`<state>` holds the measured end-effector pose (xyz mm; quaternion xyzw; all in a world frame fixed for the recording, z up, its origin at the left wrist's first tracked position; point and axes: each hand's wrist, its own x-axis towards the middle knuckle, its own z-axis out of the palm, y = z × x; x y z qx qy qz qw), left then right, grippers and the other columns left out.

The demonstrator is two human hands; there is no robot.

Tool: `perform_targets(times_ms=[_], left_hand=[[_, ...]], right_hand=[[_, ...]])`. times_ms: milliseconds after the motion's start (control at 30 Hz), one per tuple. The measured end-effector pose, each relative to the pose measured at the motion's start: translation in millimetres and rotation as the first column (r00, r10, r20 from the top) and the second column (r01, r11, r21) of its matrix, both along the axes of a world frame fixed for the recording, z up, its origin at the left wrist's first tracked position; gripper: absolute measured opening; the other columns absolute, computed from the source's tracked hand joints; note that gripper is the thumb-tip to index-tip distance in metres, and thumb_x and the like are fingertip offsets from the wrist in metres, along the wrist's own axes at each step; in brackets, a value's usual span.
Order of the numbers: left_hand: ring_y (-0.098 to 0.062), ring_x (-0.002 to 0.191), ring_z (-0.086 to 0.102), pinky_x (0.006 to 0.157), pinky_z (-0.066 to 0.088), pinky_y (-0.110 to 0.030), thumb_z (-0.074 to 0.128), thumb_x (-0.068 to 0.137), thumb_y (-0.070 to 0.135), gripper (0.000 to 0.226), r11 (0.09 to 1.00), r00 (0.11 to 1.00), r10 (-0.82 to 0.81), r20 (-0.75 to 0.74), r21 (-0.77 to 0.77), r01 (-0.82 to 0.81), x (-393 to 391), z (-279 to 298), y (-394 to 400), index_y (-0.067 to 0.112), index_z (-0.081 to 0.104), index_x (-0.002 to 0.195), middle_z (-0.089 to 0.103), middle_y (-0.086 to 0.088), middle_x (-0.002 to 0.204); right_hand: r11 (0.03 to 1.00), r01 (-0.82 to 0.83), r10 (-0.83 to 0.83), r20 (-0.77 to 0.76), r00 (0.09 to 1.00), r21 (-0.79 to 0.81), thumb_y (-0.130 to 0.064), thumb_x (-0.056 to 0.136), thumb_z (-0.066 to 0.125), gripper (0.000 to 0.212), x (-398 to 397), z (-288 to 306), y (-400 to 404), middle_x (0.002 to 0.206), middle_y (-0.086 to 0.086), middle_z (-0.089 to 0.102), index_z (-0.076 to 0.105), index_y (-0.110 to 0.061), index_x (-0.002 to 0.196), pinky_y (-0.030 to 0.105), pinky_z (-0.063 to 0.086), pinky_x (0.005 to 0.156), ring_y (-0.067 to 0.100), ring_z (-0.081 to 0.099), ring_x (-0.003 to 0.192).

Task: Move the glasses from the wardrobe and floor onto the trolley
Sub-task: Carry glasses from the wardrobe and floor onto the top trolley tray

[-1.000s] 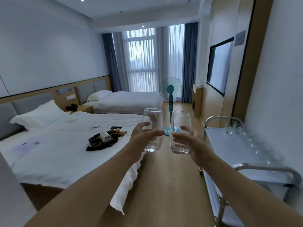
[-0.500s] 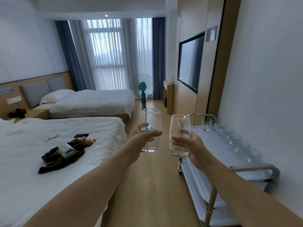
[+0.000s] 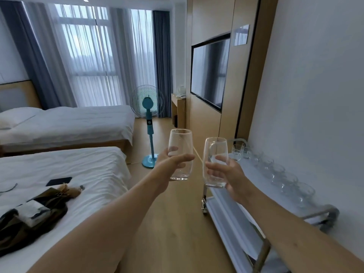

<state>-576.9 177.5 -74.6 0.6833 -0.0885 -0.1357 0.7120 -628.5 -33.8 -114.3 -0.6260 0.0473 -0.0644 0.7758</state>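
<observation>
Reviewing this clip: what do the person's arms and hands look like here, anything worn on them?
Both forearms are bare along their whole visible length, with no sleeves in view. The left hand and right hand wear no gloves; no watch, bracelet or ring is visible on either.

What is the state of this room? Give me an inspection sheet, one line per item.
Surface: trolley top shelf, bare along its near edge.
Job's things: a row of glasses along the trolley's wall side; left glass and right glass held upright.
Clutter: dark clothes and phone on the bed.
Hands: left hand and right hand each grip a glass.
Cables: fan cord on the floor.
Surroundings: fan, wall TV.
</observation>
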Motion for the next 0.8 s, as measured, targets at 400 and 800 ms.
perform_targets(times_ms=[400,800], left_hand=[[-0.023,0.106,0.066,0.074,0.056,-0.035,0.092,0.066,0.032,0.08,0.999,0.999,0.025,-0.024,0.027,-0.024,122.1,-26.6,3.7,0.027,0.048,0.134,0.062,-0.006,0.12],[-0.024,0.105,0.067,0.089,0.057,-0.044,0.097,0.046,0.049,0.096,0.992,0.997,0.068,0.021,0.103,-0.07,310.0,-6.7,-29.5,0.034,0.047,0.126,0.06,-0.005,0.122]], right_hand=[[1.0,0.01,-0.01,-0.032,0.999,-0.007,-0.031,0.057,0.096,0.1,130.5,-27.5,-2.2,0.122,0.016,0.07,0.046,-0.013,0.141,0.052,0.056,0.096,0.032,0.072,0.106],[0.999,-0.035,0.035,0.011,0.999,0.004,-0.043,0.05,0.1,0.105,322.8,-19.5,-44.2,0.122,0.01,0.07,0.048,-0.022,0.138,0.051,0.055,0.098,0.028,0.072,0.105]])
